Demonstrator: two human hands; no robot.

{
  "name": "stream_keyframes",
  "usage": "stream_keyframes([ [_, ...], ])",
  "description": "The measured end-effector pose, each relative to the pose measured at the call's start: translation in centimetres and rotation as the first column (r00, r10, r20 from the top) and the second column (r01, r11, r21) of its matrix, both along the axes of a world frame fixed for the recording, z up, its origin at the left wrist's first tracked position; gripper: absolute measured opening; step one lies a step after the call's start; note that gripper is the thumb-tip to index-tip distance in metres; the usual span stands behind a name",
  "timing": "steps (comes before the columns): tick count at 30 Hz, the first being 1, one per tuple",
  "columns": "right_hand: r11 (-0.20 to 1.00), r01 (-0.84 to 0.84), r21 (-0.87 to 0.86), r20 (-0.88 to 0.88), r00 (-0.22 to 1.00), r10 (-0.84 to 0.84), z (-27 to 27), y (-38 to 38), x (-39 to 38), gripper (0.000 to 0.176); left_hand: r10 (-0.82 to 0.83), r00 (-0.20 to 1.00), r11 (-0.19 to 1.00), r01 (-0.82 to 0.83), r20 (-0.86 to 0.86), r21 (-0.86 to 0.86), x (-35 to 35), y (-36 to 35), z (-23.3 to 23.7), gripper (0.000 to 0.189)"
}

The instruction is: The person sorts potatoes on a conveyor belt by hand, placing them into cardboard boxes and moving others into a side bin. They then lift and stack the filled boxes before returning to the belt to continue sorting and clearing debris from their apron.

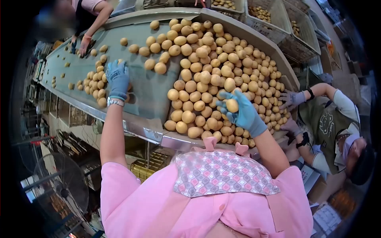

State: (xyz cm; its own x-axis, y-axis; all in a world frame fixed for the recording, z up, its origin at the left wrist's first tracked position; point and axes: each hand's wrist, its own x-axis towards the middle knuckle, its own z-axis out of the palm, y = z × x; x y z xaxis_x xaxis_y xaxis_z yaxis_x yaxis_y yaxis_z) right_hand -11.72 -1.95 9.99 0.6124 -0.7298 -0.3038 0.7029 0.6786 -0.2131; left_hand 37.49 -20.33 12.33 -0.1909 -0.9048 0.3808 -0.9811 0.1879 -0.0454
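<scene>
My right hand, in a blue glove, is turned palm up over a large heap of round yellow-tan fruit. One such fruit rests in its curled fingers; the exact kind cannot be told. My left hand, gloved in blue too, reaches palm down over the green conveyor belt. Its fingers are stretched out, with fruit showing at the fingertips and beside the palm. Just left of it lies a small cluster of fruit. What is under the palm is hidden.
A metal rim edges the belt in front of me. Crates of fruit stand beyond the far wall. At right a co-worker's gloved hands touch the heap; at upper left another person's hand reaches onto the belt.
</scene>
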Motion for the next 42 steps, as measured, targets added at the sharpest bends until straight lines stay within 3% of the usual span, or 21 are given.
stream_keyframes([
  [2, 0.999, -0.004, 0.050, 0.099, 0.995, -0.001, -2.3, 1.2, -0.9, 0.065, -0.216, 0.975, 0.959, 0.201, -0.052, -0.201, -3.4, 0.2, 0.6, 0.038],
  [5, 0.996, 0.074, 0.056, 0.177, 0.981, -0.083, 0.6, 2.1, 0.4, 0.060, -0.495, 0.856, 0.869, 0.485, -0.151, -0.098, -12.5, 2.5, 2.9, 0.043],
  [6, 0.992, 0.124, -0.010, 0.100, 0.987, -0.123, 1.4, 2.4, 0.9, 0.061, -0.518, 0.822, 0.846, 0.534, -0.237, 0.002, -15.1, 3.8, 3.2, 0.050],
  [10, 0.983, 0.130, -0.126, 0.031, 0.991, -0.127, 4.8, 2.5, 1.6, 0.066, -0.649, 0.754, 0.740, 0.656, -0.100, 0.149, -19.1, 4.2, 0.5, 0.056],
  [12, 0.964, 0.099, -0.247, -0.168, 0.975, -0.143, 6.2, 3.1, 1.5, 0.069, -0.609, 0.792, 0.778, 0.608, -0.043, 0.159, -18.1, 1.8, -1.1, 0.052],
  [14, 0.925, 0.012, -0.381, -0.466, 0.861, -0.203, 8.2, 3.7, 1.4, 0.073, -0.614, 0.787, 0.789, 0.613, 0.067, 0.034, -16.6, 0.0, -0.7, 0.048],
  [16, 0.884, -0.023, -0.467, -0.615, 0.727, -0.306, 8.3, 4.0, 1.3, 0.077, -0.488, 0.866, 0.870, 0.493, 0.108, -0.016, -13.2, -3.2, -1.2, 0.049],
  [17, 0.854, -0.056, -0.518, -0.657, 0.665, -0.355, 7.8, 4.3, 1.1, 0.078, -0.429, 0.901, 0.903, 0.429, -0.062, -0.013, -11.4, -4.7, -1.7, 0.047],
  [18, 0.819, -0.094, -0.565, -0.690, 0.599, -0.407, 7.3, 4.4, 0.9, 0.078, -0.354, 0.907, 0.932, 0.364, -0.227, 0.001, -9.4, -6.0, -2.1, 0.045],
  [20, 0.801, -0.124, -0.586, -0.730, 0.511, -0.455, 7.1, 4.4, 0.6, 0.066, 0.023, 0.987, 0.983, 0.005, -0.156, 0.181, -5.2, -6.1, -2.5, 0.042],
  [23, 0.763, -0.255, -0.594, -0.788, 0.374, -0.489, 7.9, 4.5, 0.5, 0.058, -0.071, 0.996, 0.993, 0.076, 0.055, -0.090, -6.3, -1.9, 0.4, 0.038],
  [25, 0.712, -0.338, -0.616, -0.788, 0.290, -0.544, 8.2, 4.1, 0.7, 0.055, -0.260, 0.965, 0.965, 0.260, -0.010, -0.035, -8.4, 1.5, 2.4, 0.040],
  [29, 0.848, -0.095, -0.521, -0.679, 0.648, -0.344, 7.2, 3.3, 1.5, 0.057, -0.503, 0.841, 0.836, 0.532, -0.198, 0.137, -10.6, 8.1, 3.8, 0.045],
  [31, 0.884, -0.019, -0.466, -0.618, 0.722, -0.310, 7.4, 3.1, 2.1, 0.059, -0.583, 0.782, 0.734, 0.623, -0.220, 0.271, -10.1, 9.9, 4.4, 0.047],
  [33, 0.934, 0.018, -0.357, -0.549, 0.805, -0.226, 8.5, 3.1, 2.6, 0.061, -0.522, 0.839, 0.765, 0.541, -0.155, 0.348, -7.4, 10.2, 4.6, 0.046],
  [34, 0.900, -0.102, -0.424, -0.639, 0.738, -0.217, 8.2, 2.9, 2.9, 0.056, -0.476, 0.873, 0.838, 0.488, -0.111, 0.245, -5.3, 9.7, 3.0, 0.045],
  [35, 0.922, -0.096, -0.375, -0.590, 0.792, -0.157, 7.4, 2.8, 3.1, 0.053, -0.426, 0.902, 0.889, 0.432, -0.075, 0.150, -4.4, 9.4, 2.2, 0.044],
  [37, 0.984, -0.092, -0.155, -0.518, 0.855, -0.002, 1.7, 3.4, 3.2, 0.042, -0.252, 0.967, 0.964, 0.247, 0.046, 0.098, -2.2, 8.1, -0.2, 0.045],
  [39, 0.986, -0.142, -0.083, -0.507, 0.858, 0.081, 1.2, 1.6, 0.7, 0.027, -0.132, 0.991, 0.991, 0.131, -0.023, -0.019, -2.7, 7.1, -1.5, 0.047],
  [41, 0.946, -0.147, -0.290, -0.580, 0.813, -0.051, -2.9, -3.4, -5.4, 0.024, -0.003, 0.997, 0.999, -0.001, -0.081, -0.049, -3.2, 9.0, -0.3, 0.049],
  [42, 0.897, -0.067, -0.437, -0.629, 0.735, -0.252, -1.4, -7.2, -9.1, 0.026, -0.023, 0.996, 0.998, 0.018, -0.084, -0.057, -4.7, 9.7, 1.2, 0.048],
])
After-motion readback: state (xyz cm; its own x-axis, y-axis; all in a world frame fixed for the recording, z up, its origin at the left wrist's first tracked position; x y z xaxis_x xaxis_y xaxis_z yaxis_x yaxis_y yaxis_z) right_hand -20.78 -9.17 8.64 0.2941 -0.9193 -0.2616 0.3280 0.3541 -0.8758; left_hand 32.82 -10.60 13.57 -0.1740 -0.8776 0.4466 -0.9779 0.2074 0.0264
